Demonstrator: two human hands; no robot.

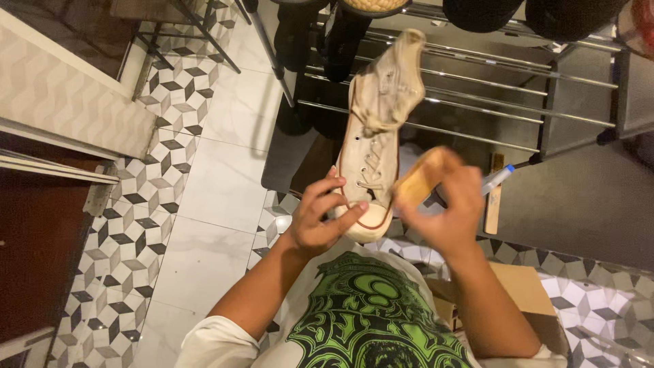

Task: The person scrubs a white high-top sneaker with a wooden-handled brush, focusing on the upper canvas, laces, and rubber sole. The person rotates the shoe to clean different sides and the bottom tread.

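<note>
My left hand (321, 217) grips the toe end of a dirty cream high-top canvas sneaker (377, 129), holding it up in front of me with its ankle part pointing away. Its laces hang loose and a reddish stripe runs around the toe rubber. My right hand (446, 201) is closed around a tan wooden brush (417, 178) pressed against the right side of the shoe near the toe. The hand and brush are motion-blurred.
A metal shoe rack (477, 82) with dark shoes stands straight ahead. A marker with a blue cap (497, 179) and a wooden stick (493, 197) lie below it. A cardboard box (524, 289) sits at my right knee. The floor has white and geometric grey tiles.
</note>
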